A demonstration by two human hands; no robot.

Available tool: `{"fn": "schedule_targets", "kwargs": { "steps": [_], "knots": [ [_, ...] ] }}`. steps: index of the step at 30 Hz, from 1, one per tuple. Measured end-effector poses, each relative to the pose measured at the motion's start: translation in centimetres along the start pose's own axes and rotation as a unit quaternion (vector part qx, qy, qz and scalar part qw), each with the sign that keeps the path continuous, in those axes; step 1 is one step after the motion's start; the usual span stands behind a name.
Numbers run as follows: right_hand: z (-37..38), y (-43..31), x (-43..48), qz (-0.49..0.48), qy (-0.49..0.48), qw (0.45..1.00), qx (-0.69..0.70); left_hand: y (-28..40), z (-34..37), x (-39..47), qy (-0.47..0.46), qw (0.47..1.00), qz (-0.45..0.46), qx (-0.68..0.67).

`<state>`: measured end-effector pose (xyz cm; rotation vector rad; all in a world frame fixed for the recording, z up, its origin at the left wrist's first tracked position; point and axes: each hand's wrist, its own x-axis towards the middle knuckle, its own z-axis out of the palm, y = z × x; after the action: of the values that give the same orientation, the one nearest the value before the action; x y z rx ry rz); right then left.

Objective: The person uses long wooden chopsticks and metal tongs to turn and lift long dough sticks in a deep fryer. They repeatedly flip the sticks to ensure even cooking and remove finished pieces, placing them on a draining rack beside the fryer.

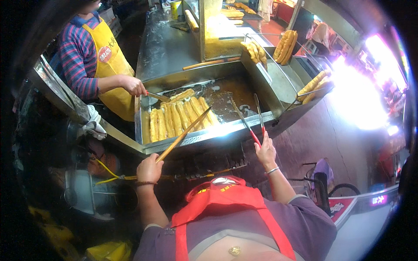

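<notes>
My left hand [149,168] grips the near end of a long wooden stick [183,135], whose tapered tip reaches over the frying dough sticks. My right hand [266,150] holds metal tongs [241,115] by their red handles, with the jaws spread above the right side of the fryer and nothing between them. Several golden fried dough sticks [179,117] float side by side in the left half of the metal oil fryer [192,140]. One more dough stick [183,95] lies crosswise behind that row. Brown oil [235,84] with patches of foam shows to the right.
Across the fryer's left corner, a co-worker's hand [133,85] holds a red-handled tool [159,96] at the dough sticks. A wire rack [277,68] with fried dough sticks stands at the right. A long steel counter [169,49] extends behind. Yellow hoses [109,171] run below.
</notes>
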<state>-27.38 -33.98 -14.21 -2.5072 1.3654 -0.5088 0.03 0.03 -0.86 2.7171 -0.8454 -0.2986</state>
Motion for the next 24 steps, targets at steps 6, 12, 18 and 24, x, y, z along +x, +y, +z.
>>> {"fn": "schedule_targets", "kwargs": {
  "steps": [6, 12, 18, 24],
  "knots": [
    [0.6, 0.1, -0.3, -0.009, 0.008, 1.0, 0.013, 0.1, 0.0, 0.0, -0.016, 1.0, -0.005, -0.027],
    [1.6, 0.7, -0.3, -0.024, 0.021, 0.999, -0.012, -1.0, 0.6, -0.1, 0.01, 1.0, 0.02, 0.008],
    [1.4, 1.3, -0.4, 0.007, 0.011, 1.0, 0.009, -1.2, 1.0, 0.0, 0.025, 0.999, 0.039, 0.021],
    [1.9, 1.1, -0.9, 0.017, -0.005, 1.0, 0.009, -0.8, 0.4, 0.2, 0.021, 0.999, 0.04, 0.012]
  ]
}}
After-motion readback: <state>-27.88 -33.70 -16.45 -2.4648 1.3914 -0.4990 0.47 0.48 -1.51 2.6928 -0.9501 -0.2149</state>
